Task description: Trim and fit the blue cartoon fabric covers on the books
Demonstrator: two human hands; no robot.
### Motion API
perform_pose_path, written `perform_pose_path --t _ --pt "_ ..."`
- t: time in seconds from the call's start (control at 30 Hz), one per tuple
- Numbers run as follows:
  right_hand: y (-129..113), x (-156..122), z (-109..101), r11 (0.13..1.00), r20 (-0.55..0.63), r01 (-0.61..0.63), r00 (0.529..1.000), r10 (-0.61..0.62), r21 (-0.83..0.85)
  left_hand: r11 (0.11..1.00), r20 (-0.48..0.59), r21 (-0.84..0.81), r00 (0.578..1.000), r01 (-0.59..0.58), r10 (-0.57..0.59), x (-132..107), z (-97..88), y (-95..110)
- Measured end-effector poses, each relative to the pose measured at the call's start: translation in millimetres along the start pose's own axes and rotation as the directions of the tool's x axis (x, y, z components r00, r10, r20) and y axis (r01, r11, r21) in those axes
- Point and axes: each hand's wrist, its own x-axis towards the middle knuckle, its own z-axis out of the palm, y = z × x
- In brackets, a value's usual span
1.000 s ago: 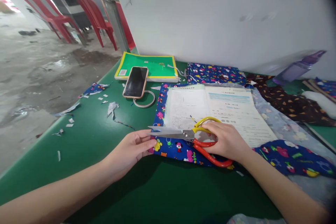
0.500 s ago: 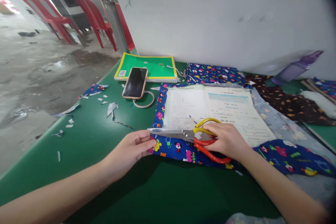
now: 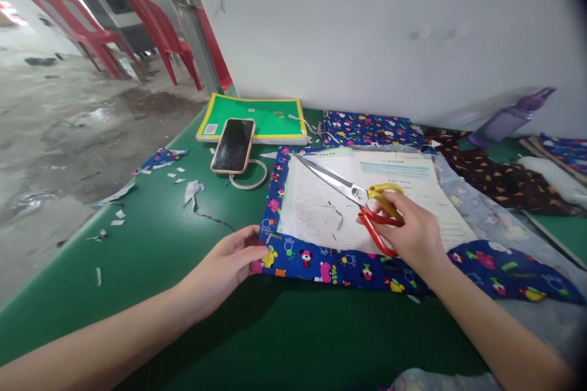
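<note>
My right hand (image 3: 409, 237) grips the yellow and red handles of a pair of scissors (image 3: 353, 193). The closed blades point up and left, above a white printed sheet (image 3: 321, 201). That sheet lies on a blue cartoon-print fabric (image 3: 316, 259) spread on the green table (image 3: 160, 244). My left hand (image 3: 224, 266) pinches the fabric's near left corner, thumb on top.
A phone (image 3: 233, 145) rests partly on a green folder (image 3: 257, 117) at the back, with a white ring (image 3: 250, 176) beside it. More blue fabric (image 3: 367, 129), a brown patterned cloth (image 3: 499, 180) and a purple bottle (image 3: 509, 119) lie right. Scraps (image 3: 192, 190) dot the left side. Red chairs (image 3: 87, 18) stand beyond.
My right hand lifted the scissors off the fabric's edge and swung the blades up and away over the paper. My left hand stayed on the corner.
</note>
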Motion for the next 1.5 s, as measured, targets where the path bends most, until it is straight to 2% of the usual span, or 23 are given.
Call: perform_pose_path --t 0.07,0.2,0.37,0.53,0.6,0.8,1.0,1.2,1.5 --pt "2.3 2.4 -1.1 0.998 -0.047 -0.058 0.997 0.058 -0.016 0.998 0.0 -0.029 0.999 0.051 -0.051 -3.3 4.9 3.4" --pt "4.4 7.2 -2.3 0.995 -0.133 -0.09 0.988 0.082 -0.049 0.995 0.029 -0.06 0.996 0.085 -0.083 -6.0 11.4 5.8" --pt "1.5 9.1 -6.4 0.982 0.003 -0.181 0.983 0.181 0.056 0.991 0.054 -0.093 0.995 0.091 -0.086 -0.7 11.9 -2.2" --pt "-2.6 5.9 -13.7 0.994 0.17 -0.101 0.98 0.108 -0.044 0.985 -0.043 -0.108 0.989 0.136 -0.141 2.9 18.5 -6.2" --pt "-3.0 5.5 -16.1 0.997 0.223 -0.064 0.972 0.072 -0.042 0.988 -0.074 -0.096 0.989 0.121 -0.129 2.7 22.7 -7.1" --pt "-4.1 5.7 -19.6 0.998 0.27 0.057 0.961 -0.066 0.041 0.993 -0.101 -0.11 0.994 0.038 -0.049 2.2 30.2 -9.8" --pt "-7.9 -7.6 -23.9 0.989 0.363 0.142 0.921 -0.143 0.028 0.991 -0.089 -0.127 0.995 0.029 -0.041 7.0 25.3 -11.3" --pt "0.4 -14.9 -23.8 0.994 0.479 0.102 0.871 -0.11 0.044 0.986 -0.033 -0.167 0.999 0.014 -0.02 7.2 21.0 -12.9" --pt "20.8 -7.8 -32.9 0.99 0.556 0.085 0.82 -0.132 0.109 0.974 -0.103 -0.211 0.988 0.088 -0.111 3.7 21.6 -7.6"
